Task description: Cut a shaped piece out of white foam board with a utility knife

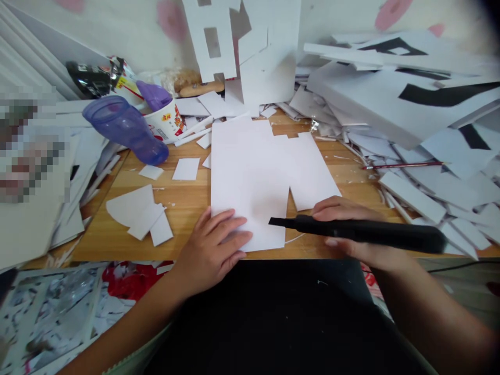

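Note:
A white foam board sheet [246,172] lies flat at the table's front edge, with a notch in its near right side and a stepped cut at its far edge. My left hand [219,242] rests on its near left corner, fingers stretched out and slightly apart. In my right hand [347,216] is a black utility knife [375,234], its blade pointing left just above the sheet. I cannot tell whether the blade tip touches the board. Small white offcuts [186,169] are scattered left of the sheet, near larger cut pieces [142,213].
Behind stand cut-out white boards [269,62] against the wall. A purple vase-like container [128,125] leans by a paper cup [167,122] at left. White scraps [422,187] pile up at right, with a thin red brush [406,165] on them. The wooden table [187,208] ends before my lap.

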Tool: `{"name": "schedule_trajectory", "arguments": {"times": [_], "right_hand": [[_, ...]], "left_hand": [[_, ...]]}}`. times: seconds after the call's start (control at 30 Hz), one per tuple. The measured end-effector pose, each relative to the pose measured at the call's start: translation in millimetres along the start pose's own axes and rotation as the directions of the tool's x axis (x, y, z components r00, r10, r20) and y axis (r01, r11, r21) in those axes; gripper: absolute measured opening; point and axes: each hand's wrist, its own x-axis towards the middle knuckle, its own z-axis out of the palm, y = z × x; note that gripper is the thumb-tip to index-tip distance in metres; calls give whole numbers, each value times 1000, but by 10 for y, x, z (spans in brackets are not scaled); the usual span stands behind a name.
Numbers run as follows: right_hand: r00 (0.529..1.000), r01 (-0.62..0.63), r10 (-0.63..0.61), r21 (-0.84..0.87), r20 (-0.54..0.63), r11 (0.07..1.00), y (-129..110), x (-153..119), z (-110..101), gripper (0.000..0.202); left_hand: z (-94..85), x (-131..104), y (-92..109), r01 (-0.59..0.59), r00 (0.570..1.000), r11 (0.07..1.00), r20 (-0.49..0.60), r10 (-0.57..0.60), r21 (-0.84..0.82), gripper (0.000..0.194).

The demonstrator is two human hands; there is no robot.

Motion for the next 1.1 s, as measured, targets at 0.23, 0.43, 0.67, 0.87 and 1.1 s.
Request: {"name": "schedule_trajectory", "arguments": {"times": [0.23, 0.43, 0.67, 0.87, 1.1], "right_hand": [[967, 55, -76, 90, 243, 994, -84, 332, -27, 37], [943, 50, -89, 128, 320, 991, -48, 363, -39, 35], [914, 96, -152, 165, 376, 982, -22, 417, -78, 36], [900, 124, -171, 139, 400, 982, -15, 436, -67, 38], [885, 145, -186, 128, 426, 981, -57, 471, -70, 34]], "left_hand": [[6, 7, 45, -40, 998, 999, 58, 39, 19, 36], [6, 31, 34, -64, 998, 998, 23, 64, 2, 33], [10, 34, 41, -67, 998, 998, 10, 67, 2, 33], [7, 25, 35, -60, 998, 998, 19, 60, -9, 33], [12, 20, 32, -51, 998, 999, 23, 52, -11, 33]]}}
